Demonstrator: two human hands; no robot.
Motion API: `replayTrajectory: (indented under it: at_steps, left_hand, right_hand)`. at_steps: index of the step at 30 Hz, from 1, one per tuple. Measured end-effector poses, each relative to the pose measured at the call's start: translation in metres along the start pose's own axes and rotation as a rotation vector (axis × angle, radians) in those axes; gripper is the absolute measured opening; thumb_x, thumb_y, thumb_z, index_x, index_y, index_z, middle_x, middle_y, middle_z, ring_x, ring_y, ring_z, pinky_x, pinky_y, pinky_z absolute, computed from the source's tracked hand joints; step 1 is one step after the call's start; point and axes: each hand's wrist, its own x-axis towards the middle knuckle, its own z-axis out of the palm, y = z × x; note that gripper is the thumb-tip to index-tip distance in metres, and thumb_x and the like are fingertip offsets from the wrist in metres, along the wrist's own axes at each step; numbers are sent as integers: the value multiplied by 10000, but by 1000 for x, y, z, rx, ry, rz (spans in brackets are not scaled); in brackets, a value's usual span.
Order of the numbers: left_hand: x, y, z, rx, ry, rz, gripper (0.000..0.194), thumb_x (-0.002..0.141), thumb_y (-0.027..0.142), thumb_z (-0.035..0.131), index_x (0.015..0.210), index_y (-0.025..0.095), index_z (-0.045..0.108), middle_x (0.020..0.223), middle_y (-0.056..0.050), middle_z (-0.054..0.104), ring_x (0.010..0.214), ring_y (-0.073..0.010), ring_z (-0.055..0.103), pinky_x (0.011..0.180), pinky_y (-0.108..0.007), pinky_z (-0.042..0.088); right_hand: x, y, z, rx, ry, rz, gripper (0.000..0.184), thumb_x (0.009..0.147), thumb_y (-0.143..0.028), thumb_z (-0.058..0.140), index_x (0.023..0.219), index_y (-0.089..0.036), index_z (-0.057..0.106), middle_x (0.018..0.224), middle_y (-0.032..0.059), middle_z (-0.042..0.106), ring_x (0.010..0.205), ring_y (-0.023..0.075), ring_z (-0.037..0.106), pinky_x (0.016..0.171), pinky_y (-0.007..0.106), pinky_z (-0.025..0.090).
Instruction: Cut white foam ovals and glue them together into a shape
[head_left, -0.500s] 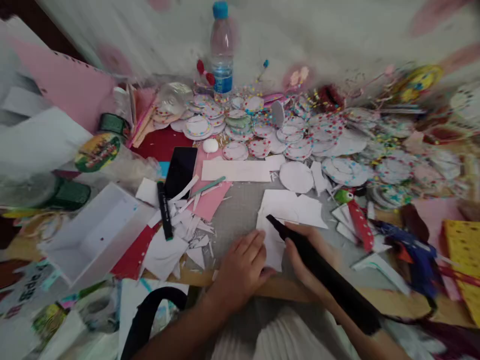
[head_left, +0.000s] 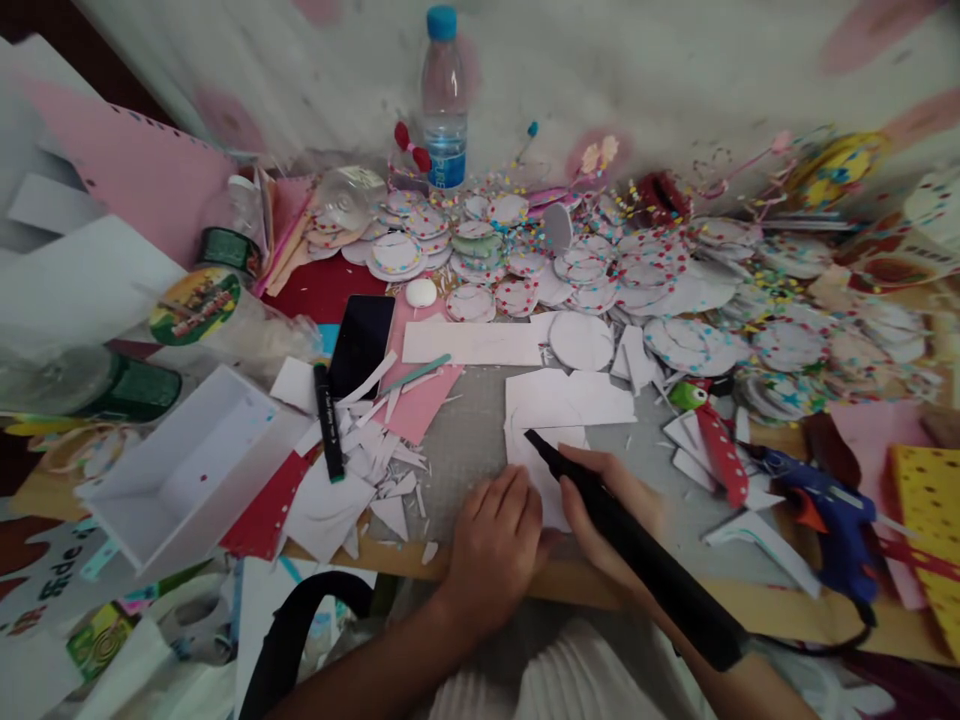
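My right hand [head_left: 611, 500] is closed around a long black pen-shaped tool [head_left: 637, 545], whose narrow flat tip points up and left over a white sheet piece [head_left: 551, 500]. Flat on the left edge of this piece lies my left hand [head_left: 499, 540], its fingers bent slightly and its thumb partly hidden. Just beyond the tip is another white sheet [head_left: 570, 398] with a faint curved line on it; a straight edge shows between the two pieces. Behind them rests a white disc [head_left: 581, 341]. Both hands are near the front edge of the grey cutting mat [head_left: 465, 430].
White scraps [head_left: 382, 470], a black marker [head_left: 328, 420], a phone [head_left: 364, 345] and a white open box [head_left: 184, 470] lie left. Decorated discs [head_left: 585, 265] and a water bottle [head_left: 444, 110] line the back. On the right is a blue glue gun [head_left: 832, 510].
The white sheet pieces and the disc behind them have shifted slightly left and away from me. The black tool's tip has moved a little left; my left hand has turned slightly.
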Motion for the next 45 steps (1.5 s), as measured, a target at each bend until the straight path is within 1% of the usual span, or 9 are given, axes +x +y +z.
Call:
replayTrajectory:
  at_steps: [5,11,14,19,23,30,36,40,45]
  left_hand:
    - [-2,-10,-6,-86,-13,50,278,931,286,532,1079,75,637,1114,-142,703,1081,-250,646,894,-375,538]
    - [-3,-12,-7,-119,-56,54,322,910,289,560,1121,58,632,1124,-140,697,1131,-274,617,963,-419,515]
    - [-3,-12,-8,-131,-70,49,316,930,279,523,1138,66,628,1133,-129,695,1150,-260,607,1004,-413,489]
    - [-5,-10,-7,-132,-35,25,281,960,217,451,1116,78,639,1136,-115,698,1173,-241,594,1011,-399,476]
    - [-6,-8,-5,-148,-31,-10,277,956,218,466,1137,90,631,1138,-106,699,1165,-231,600,1002,-397,480]
    - [-6,-8,-5,-149,-28,-10,266,944,254,507,1095,81,641,1136,-122,699,1168,-237,600,992,-398,483]
    - [-5,-9,-7,-149,-32,-1,266,939,273,527,1104,97,638,1151,-129,696,1169,-249,601,973,-406,493]
    - [-5,-9,-7,-140,-25,10,267,934,273,538,1104,93,639,1137,-127,700,1158,-251,608,970,-404,493]
    - [-5,-9,-6,-141,-28,4,272,922,274,559,1094,78,638,1132,-128,699,1170,-243,598,987,-396,483]
  right_hand:
    - [5,1,7,56,-3,-80,244,843,-200,569,1085,-226,581,849,28,713,674,170,697,635,276,585]
    - [6,0,12,63,-10,-97,266,839,-171,563,1097,-233,573,863,50,706,693,198,693,636,305,585]
    - [7,-3,13,66,-19,-142,289,824,-131,557,1104,-204,567,818,58,685,680,198,680,618,296,572]
    - [8,-5,14,75,-61,-229,329,810,-96,542,1127,-185,550,740,35,634,640,175,633,584,278,548]
    - [6,-1,11,111,-98,-228,336,817,-86,527,1139,-178,540,749,37,616,653,165,611,592,273,538]
    - [2,6,3,138,-170,-263,378,807,-73,532,1173,-169,533,773,46,609,672,166,603,608,269,533]
    - [12,9,-4,135,-249,-325,378,807,-77,508,1166,-195,535,751,35,612,656,169,611,595,269,539]
    - [16,10,-7,144,-260,-351,396,814,-78,499,1189,-204,530,745,32,614,645,166,611,582,266,538]
    - [10,13,-8,169,-270,-368,436,806,-63,506,1223,-188,511,771,45,613,666,172,607,588,278,541]
